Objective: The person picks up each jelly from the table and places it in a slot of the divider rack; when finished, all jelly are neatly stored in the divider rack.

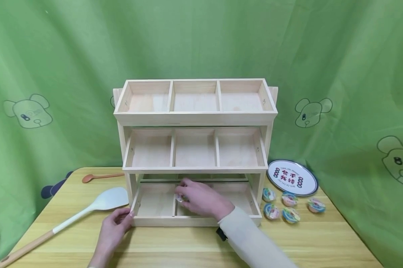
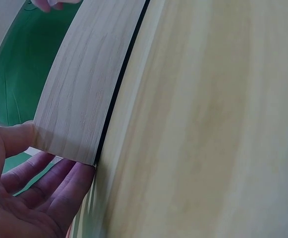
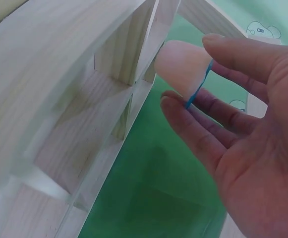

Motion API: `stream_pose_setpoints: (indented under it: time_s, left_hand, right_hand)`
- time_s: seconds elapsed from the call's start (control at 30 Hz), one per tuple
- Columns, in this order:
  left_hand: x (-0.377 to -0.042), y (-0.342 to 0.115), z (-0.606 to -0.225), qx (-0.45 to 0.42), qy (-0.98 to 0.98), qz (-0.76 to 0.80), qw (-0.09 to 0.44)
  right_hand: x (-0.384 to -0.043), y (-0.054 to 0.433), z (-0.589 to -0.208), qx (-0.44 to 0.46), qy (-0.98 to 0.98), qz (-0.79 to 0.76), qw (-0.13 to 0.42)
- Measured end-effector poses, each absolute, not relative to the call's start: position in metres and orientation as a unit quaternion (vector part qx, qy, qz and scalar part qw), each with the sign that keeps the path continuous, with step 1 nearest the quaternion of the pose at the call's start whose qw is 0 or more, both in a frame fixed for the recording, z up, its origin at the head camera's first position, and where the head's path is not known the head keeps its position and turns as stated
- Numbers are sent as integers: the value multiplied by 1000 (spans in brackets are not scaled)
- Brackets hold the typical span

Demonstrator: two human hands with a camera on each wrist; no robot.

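A three-tier wooden rack (image 1: 195, 119) stands on the table, each tier a tray split into three compartments. My left hand (image 1: 112, 227) grips the front left corner of the bottom tray (image 1: 168, 222). In the left wrist view its thumb lies at one edge of the front board (image 2: 79, 84), with the other fingers round the end. Over the bottom tray, by the divider left of its middle compartment, is my right hand (image 1: 203, 196). Its thumb and fingers pinch a small jelly cup (image 3: 181, 68) by the blue-edged lid, as the right wrist view shows.
Several jelly cups (image 1: 290, 215) lie right of the rack, in front of an oval plate (image 1: 307, 178) with red lettering. To the left are a white spatula (image 1: 109, 199) with a wooden handle and a small brown spoon (image 1: 88, 178). A green curtain (image 1: 194, 37) hangs behind.
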State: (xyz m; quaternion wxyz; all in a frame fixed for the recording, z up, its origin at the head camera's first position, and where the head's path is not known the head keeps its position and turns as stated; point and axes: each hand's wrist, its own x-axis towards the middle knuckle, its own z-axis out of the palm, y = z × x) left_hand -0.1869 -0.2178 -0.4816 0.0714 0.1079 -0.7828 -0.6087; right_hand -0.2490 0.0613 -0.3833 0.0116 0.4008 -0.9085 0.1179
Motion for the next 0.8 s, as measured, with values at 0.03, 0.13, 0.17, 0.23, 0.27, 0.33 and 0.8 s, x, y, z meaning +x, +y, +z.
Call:
stream_pose_setpoints:
  time_s: [0.03,0.13,0.17,0.23,0.27,0.33,0.8]
  left_hand:
    - [-187,-218,-481,108,-782,-609,71]
    - [-186,-218,-480,107,-783,-609,72]
    - [-186,-218,-480,107,-783,-609,71]
    - [-186,-218,-479,107,-783,-609,69]
    - [-186,-218,-479,107,-782,-610,69]
    - [-186,-218,-478,106,-781,-611,68]
    - [-185,-216,-477,106,-777,-618,65]
  right_hand:
    - [-250,59,-384,402,-908,119,12]
    - [-251,53,-384,402,-908,120,12]
    - [-252,51,-385,402,-908,118,11]
    - [-254,47,-386,405,-907,113,12]
    - [-255,45,-386,407,-906,111,13]
    - [-256,41,-387,414,-904,106,16]
    - [-265,13,-394,420,-898,128,-11]
